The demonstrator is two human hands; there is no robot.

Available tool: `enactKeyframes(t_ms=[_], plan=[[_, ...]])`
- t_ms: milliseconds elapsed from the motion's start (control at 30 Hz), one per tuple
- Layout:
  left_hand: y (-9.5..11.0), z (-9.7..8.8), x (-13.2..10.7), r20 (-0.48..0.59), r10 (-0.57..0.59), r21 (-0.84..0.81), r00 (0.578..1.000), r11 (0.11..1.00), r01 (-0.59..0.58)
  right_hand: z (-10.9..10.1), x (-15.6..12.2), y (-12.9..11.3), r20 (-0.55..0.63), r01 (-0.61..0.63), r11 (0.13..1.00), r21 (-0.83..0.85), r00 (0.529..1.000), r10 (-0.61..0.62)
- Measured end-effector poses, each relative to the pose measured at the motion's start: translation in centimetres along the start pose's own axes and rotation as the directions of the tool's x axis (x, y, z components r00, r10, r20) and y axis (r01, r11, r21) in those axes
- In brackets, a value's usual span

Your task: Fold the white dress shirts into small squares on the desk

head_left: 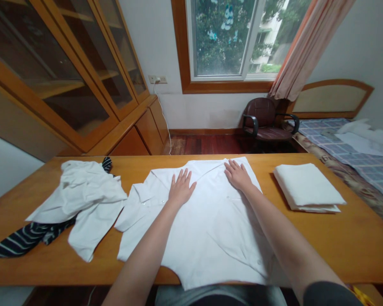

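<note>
A white short-sleeved shirt lies spread on the wooden table, its lower end reaching over the near edge. Buttons and faint creases show on it. My left hand rests flat on the upper middle of the shirt with fingers spread. Near the far right corner of the cloth, my right hand also presses flat, its fingers stretched out. Neither hand holds anything. To the right sits a neatly folded white cloth. At the left a crumpled white garment covers part of a black striped cloth.
Beyond the table stand a dark office chair and a bed with a checked sheet. A glass-fronted cabinet rises on the left. A white cord hangs from the wall socket.
</note>
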State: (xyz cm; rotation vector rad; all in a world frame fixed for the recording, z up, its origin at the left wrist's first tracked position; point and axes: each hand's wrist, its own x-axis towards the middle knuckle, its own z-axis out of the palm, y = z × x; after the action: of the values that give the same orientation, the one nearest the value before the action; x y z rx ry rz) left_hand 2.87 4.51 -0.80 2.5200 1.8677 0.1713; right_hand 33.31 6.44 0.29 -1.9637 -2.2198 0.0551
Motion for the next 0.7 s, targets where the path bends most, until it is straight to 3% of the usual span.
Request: enactKeyframes(t_ms=[100,200,300,400,500,700], plan=[[-0.3,0.1,0.7,0.008,-0.013,0.002,1.000,1.000,0.013,-0.4,-0.2,-0.4,-0.094,-0.090,0.994,0.055,0.991,0.095],[-0.5,0.0,1.1,0.022,-0.019,0.005,1.000,1.000,0.019,-0.5,-1.6,-3.0,-0.127,-0.100,0.984,0.144,0.985,0.119],[-0.6,-0.2,1.4,0.025,-0.015,0.012,1.000,1.000,0.015,0.0,-4.2,-6.1,-0.041,0.025,0.986,0.166,0.999,-0.018],[-0.7,-0.3,1.5,0.021,-0.007,0.011,1.000,1.000,0.006,0.7,-6.6,-7.5,-0.017,0.094,0.989,0.116,0.996,-0.093],[-0.8,-0.2,1.4,0.022,-0.001,-0.002,1.000,1.000,0.002,0.9,-7.9,-5.9,-0.033,0.060,0.996,0.060,0.998,-0.058],[-0.8,-0.3,1.4,0.015,0.000,-0.024,1.000,1.000,0.001,0.4,-9.6,1.2,-0.054,-0.084,0.996,-0.043,0.995,0.082]])
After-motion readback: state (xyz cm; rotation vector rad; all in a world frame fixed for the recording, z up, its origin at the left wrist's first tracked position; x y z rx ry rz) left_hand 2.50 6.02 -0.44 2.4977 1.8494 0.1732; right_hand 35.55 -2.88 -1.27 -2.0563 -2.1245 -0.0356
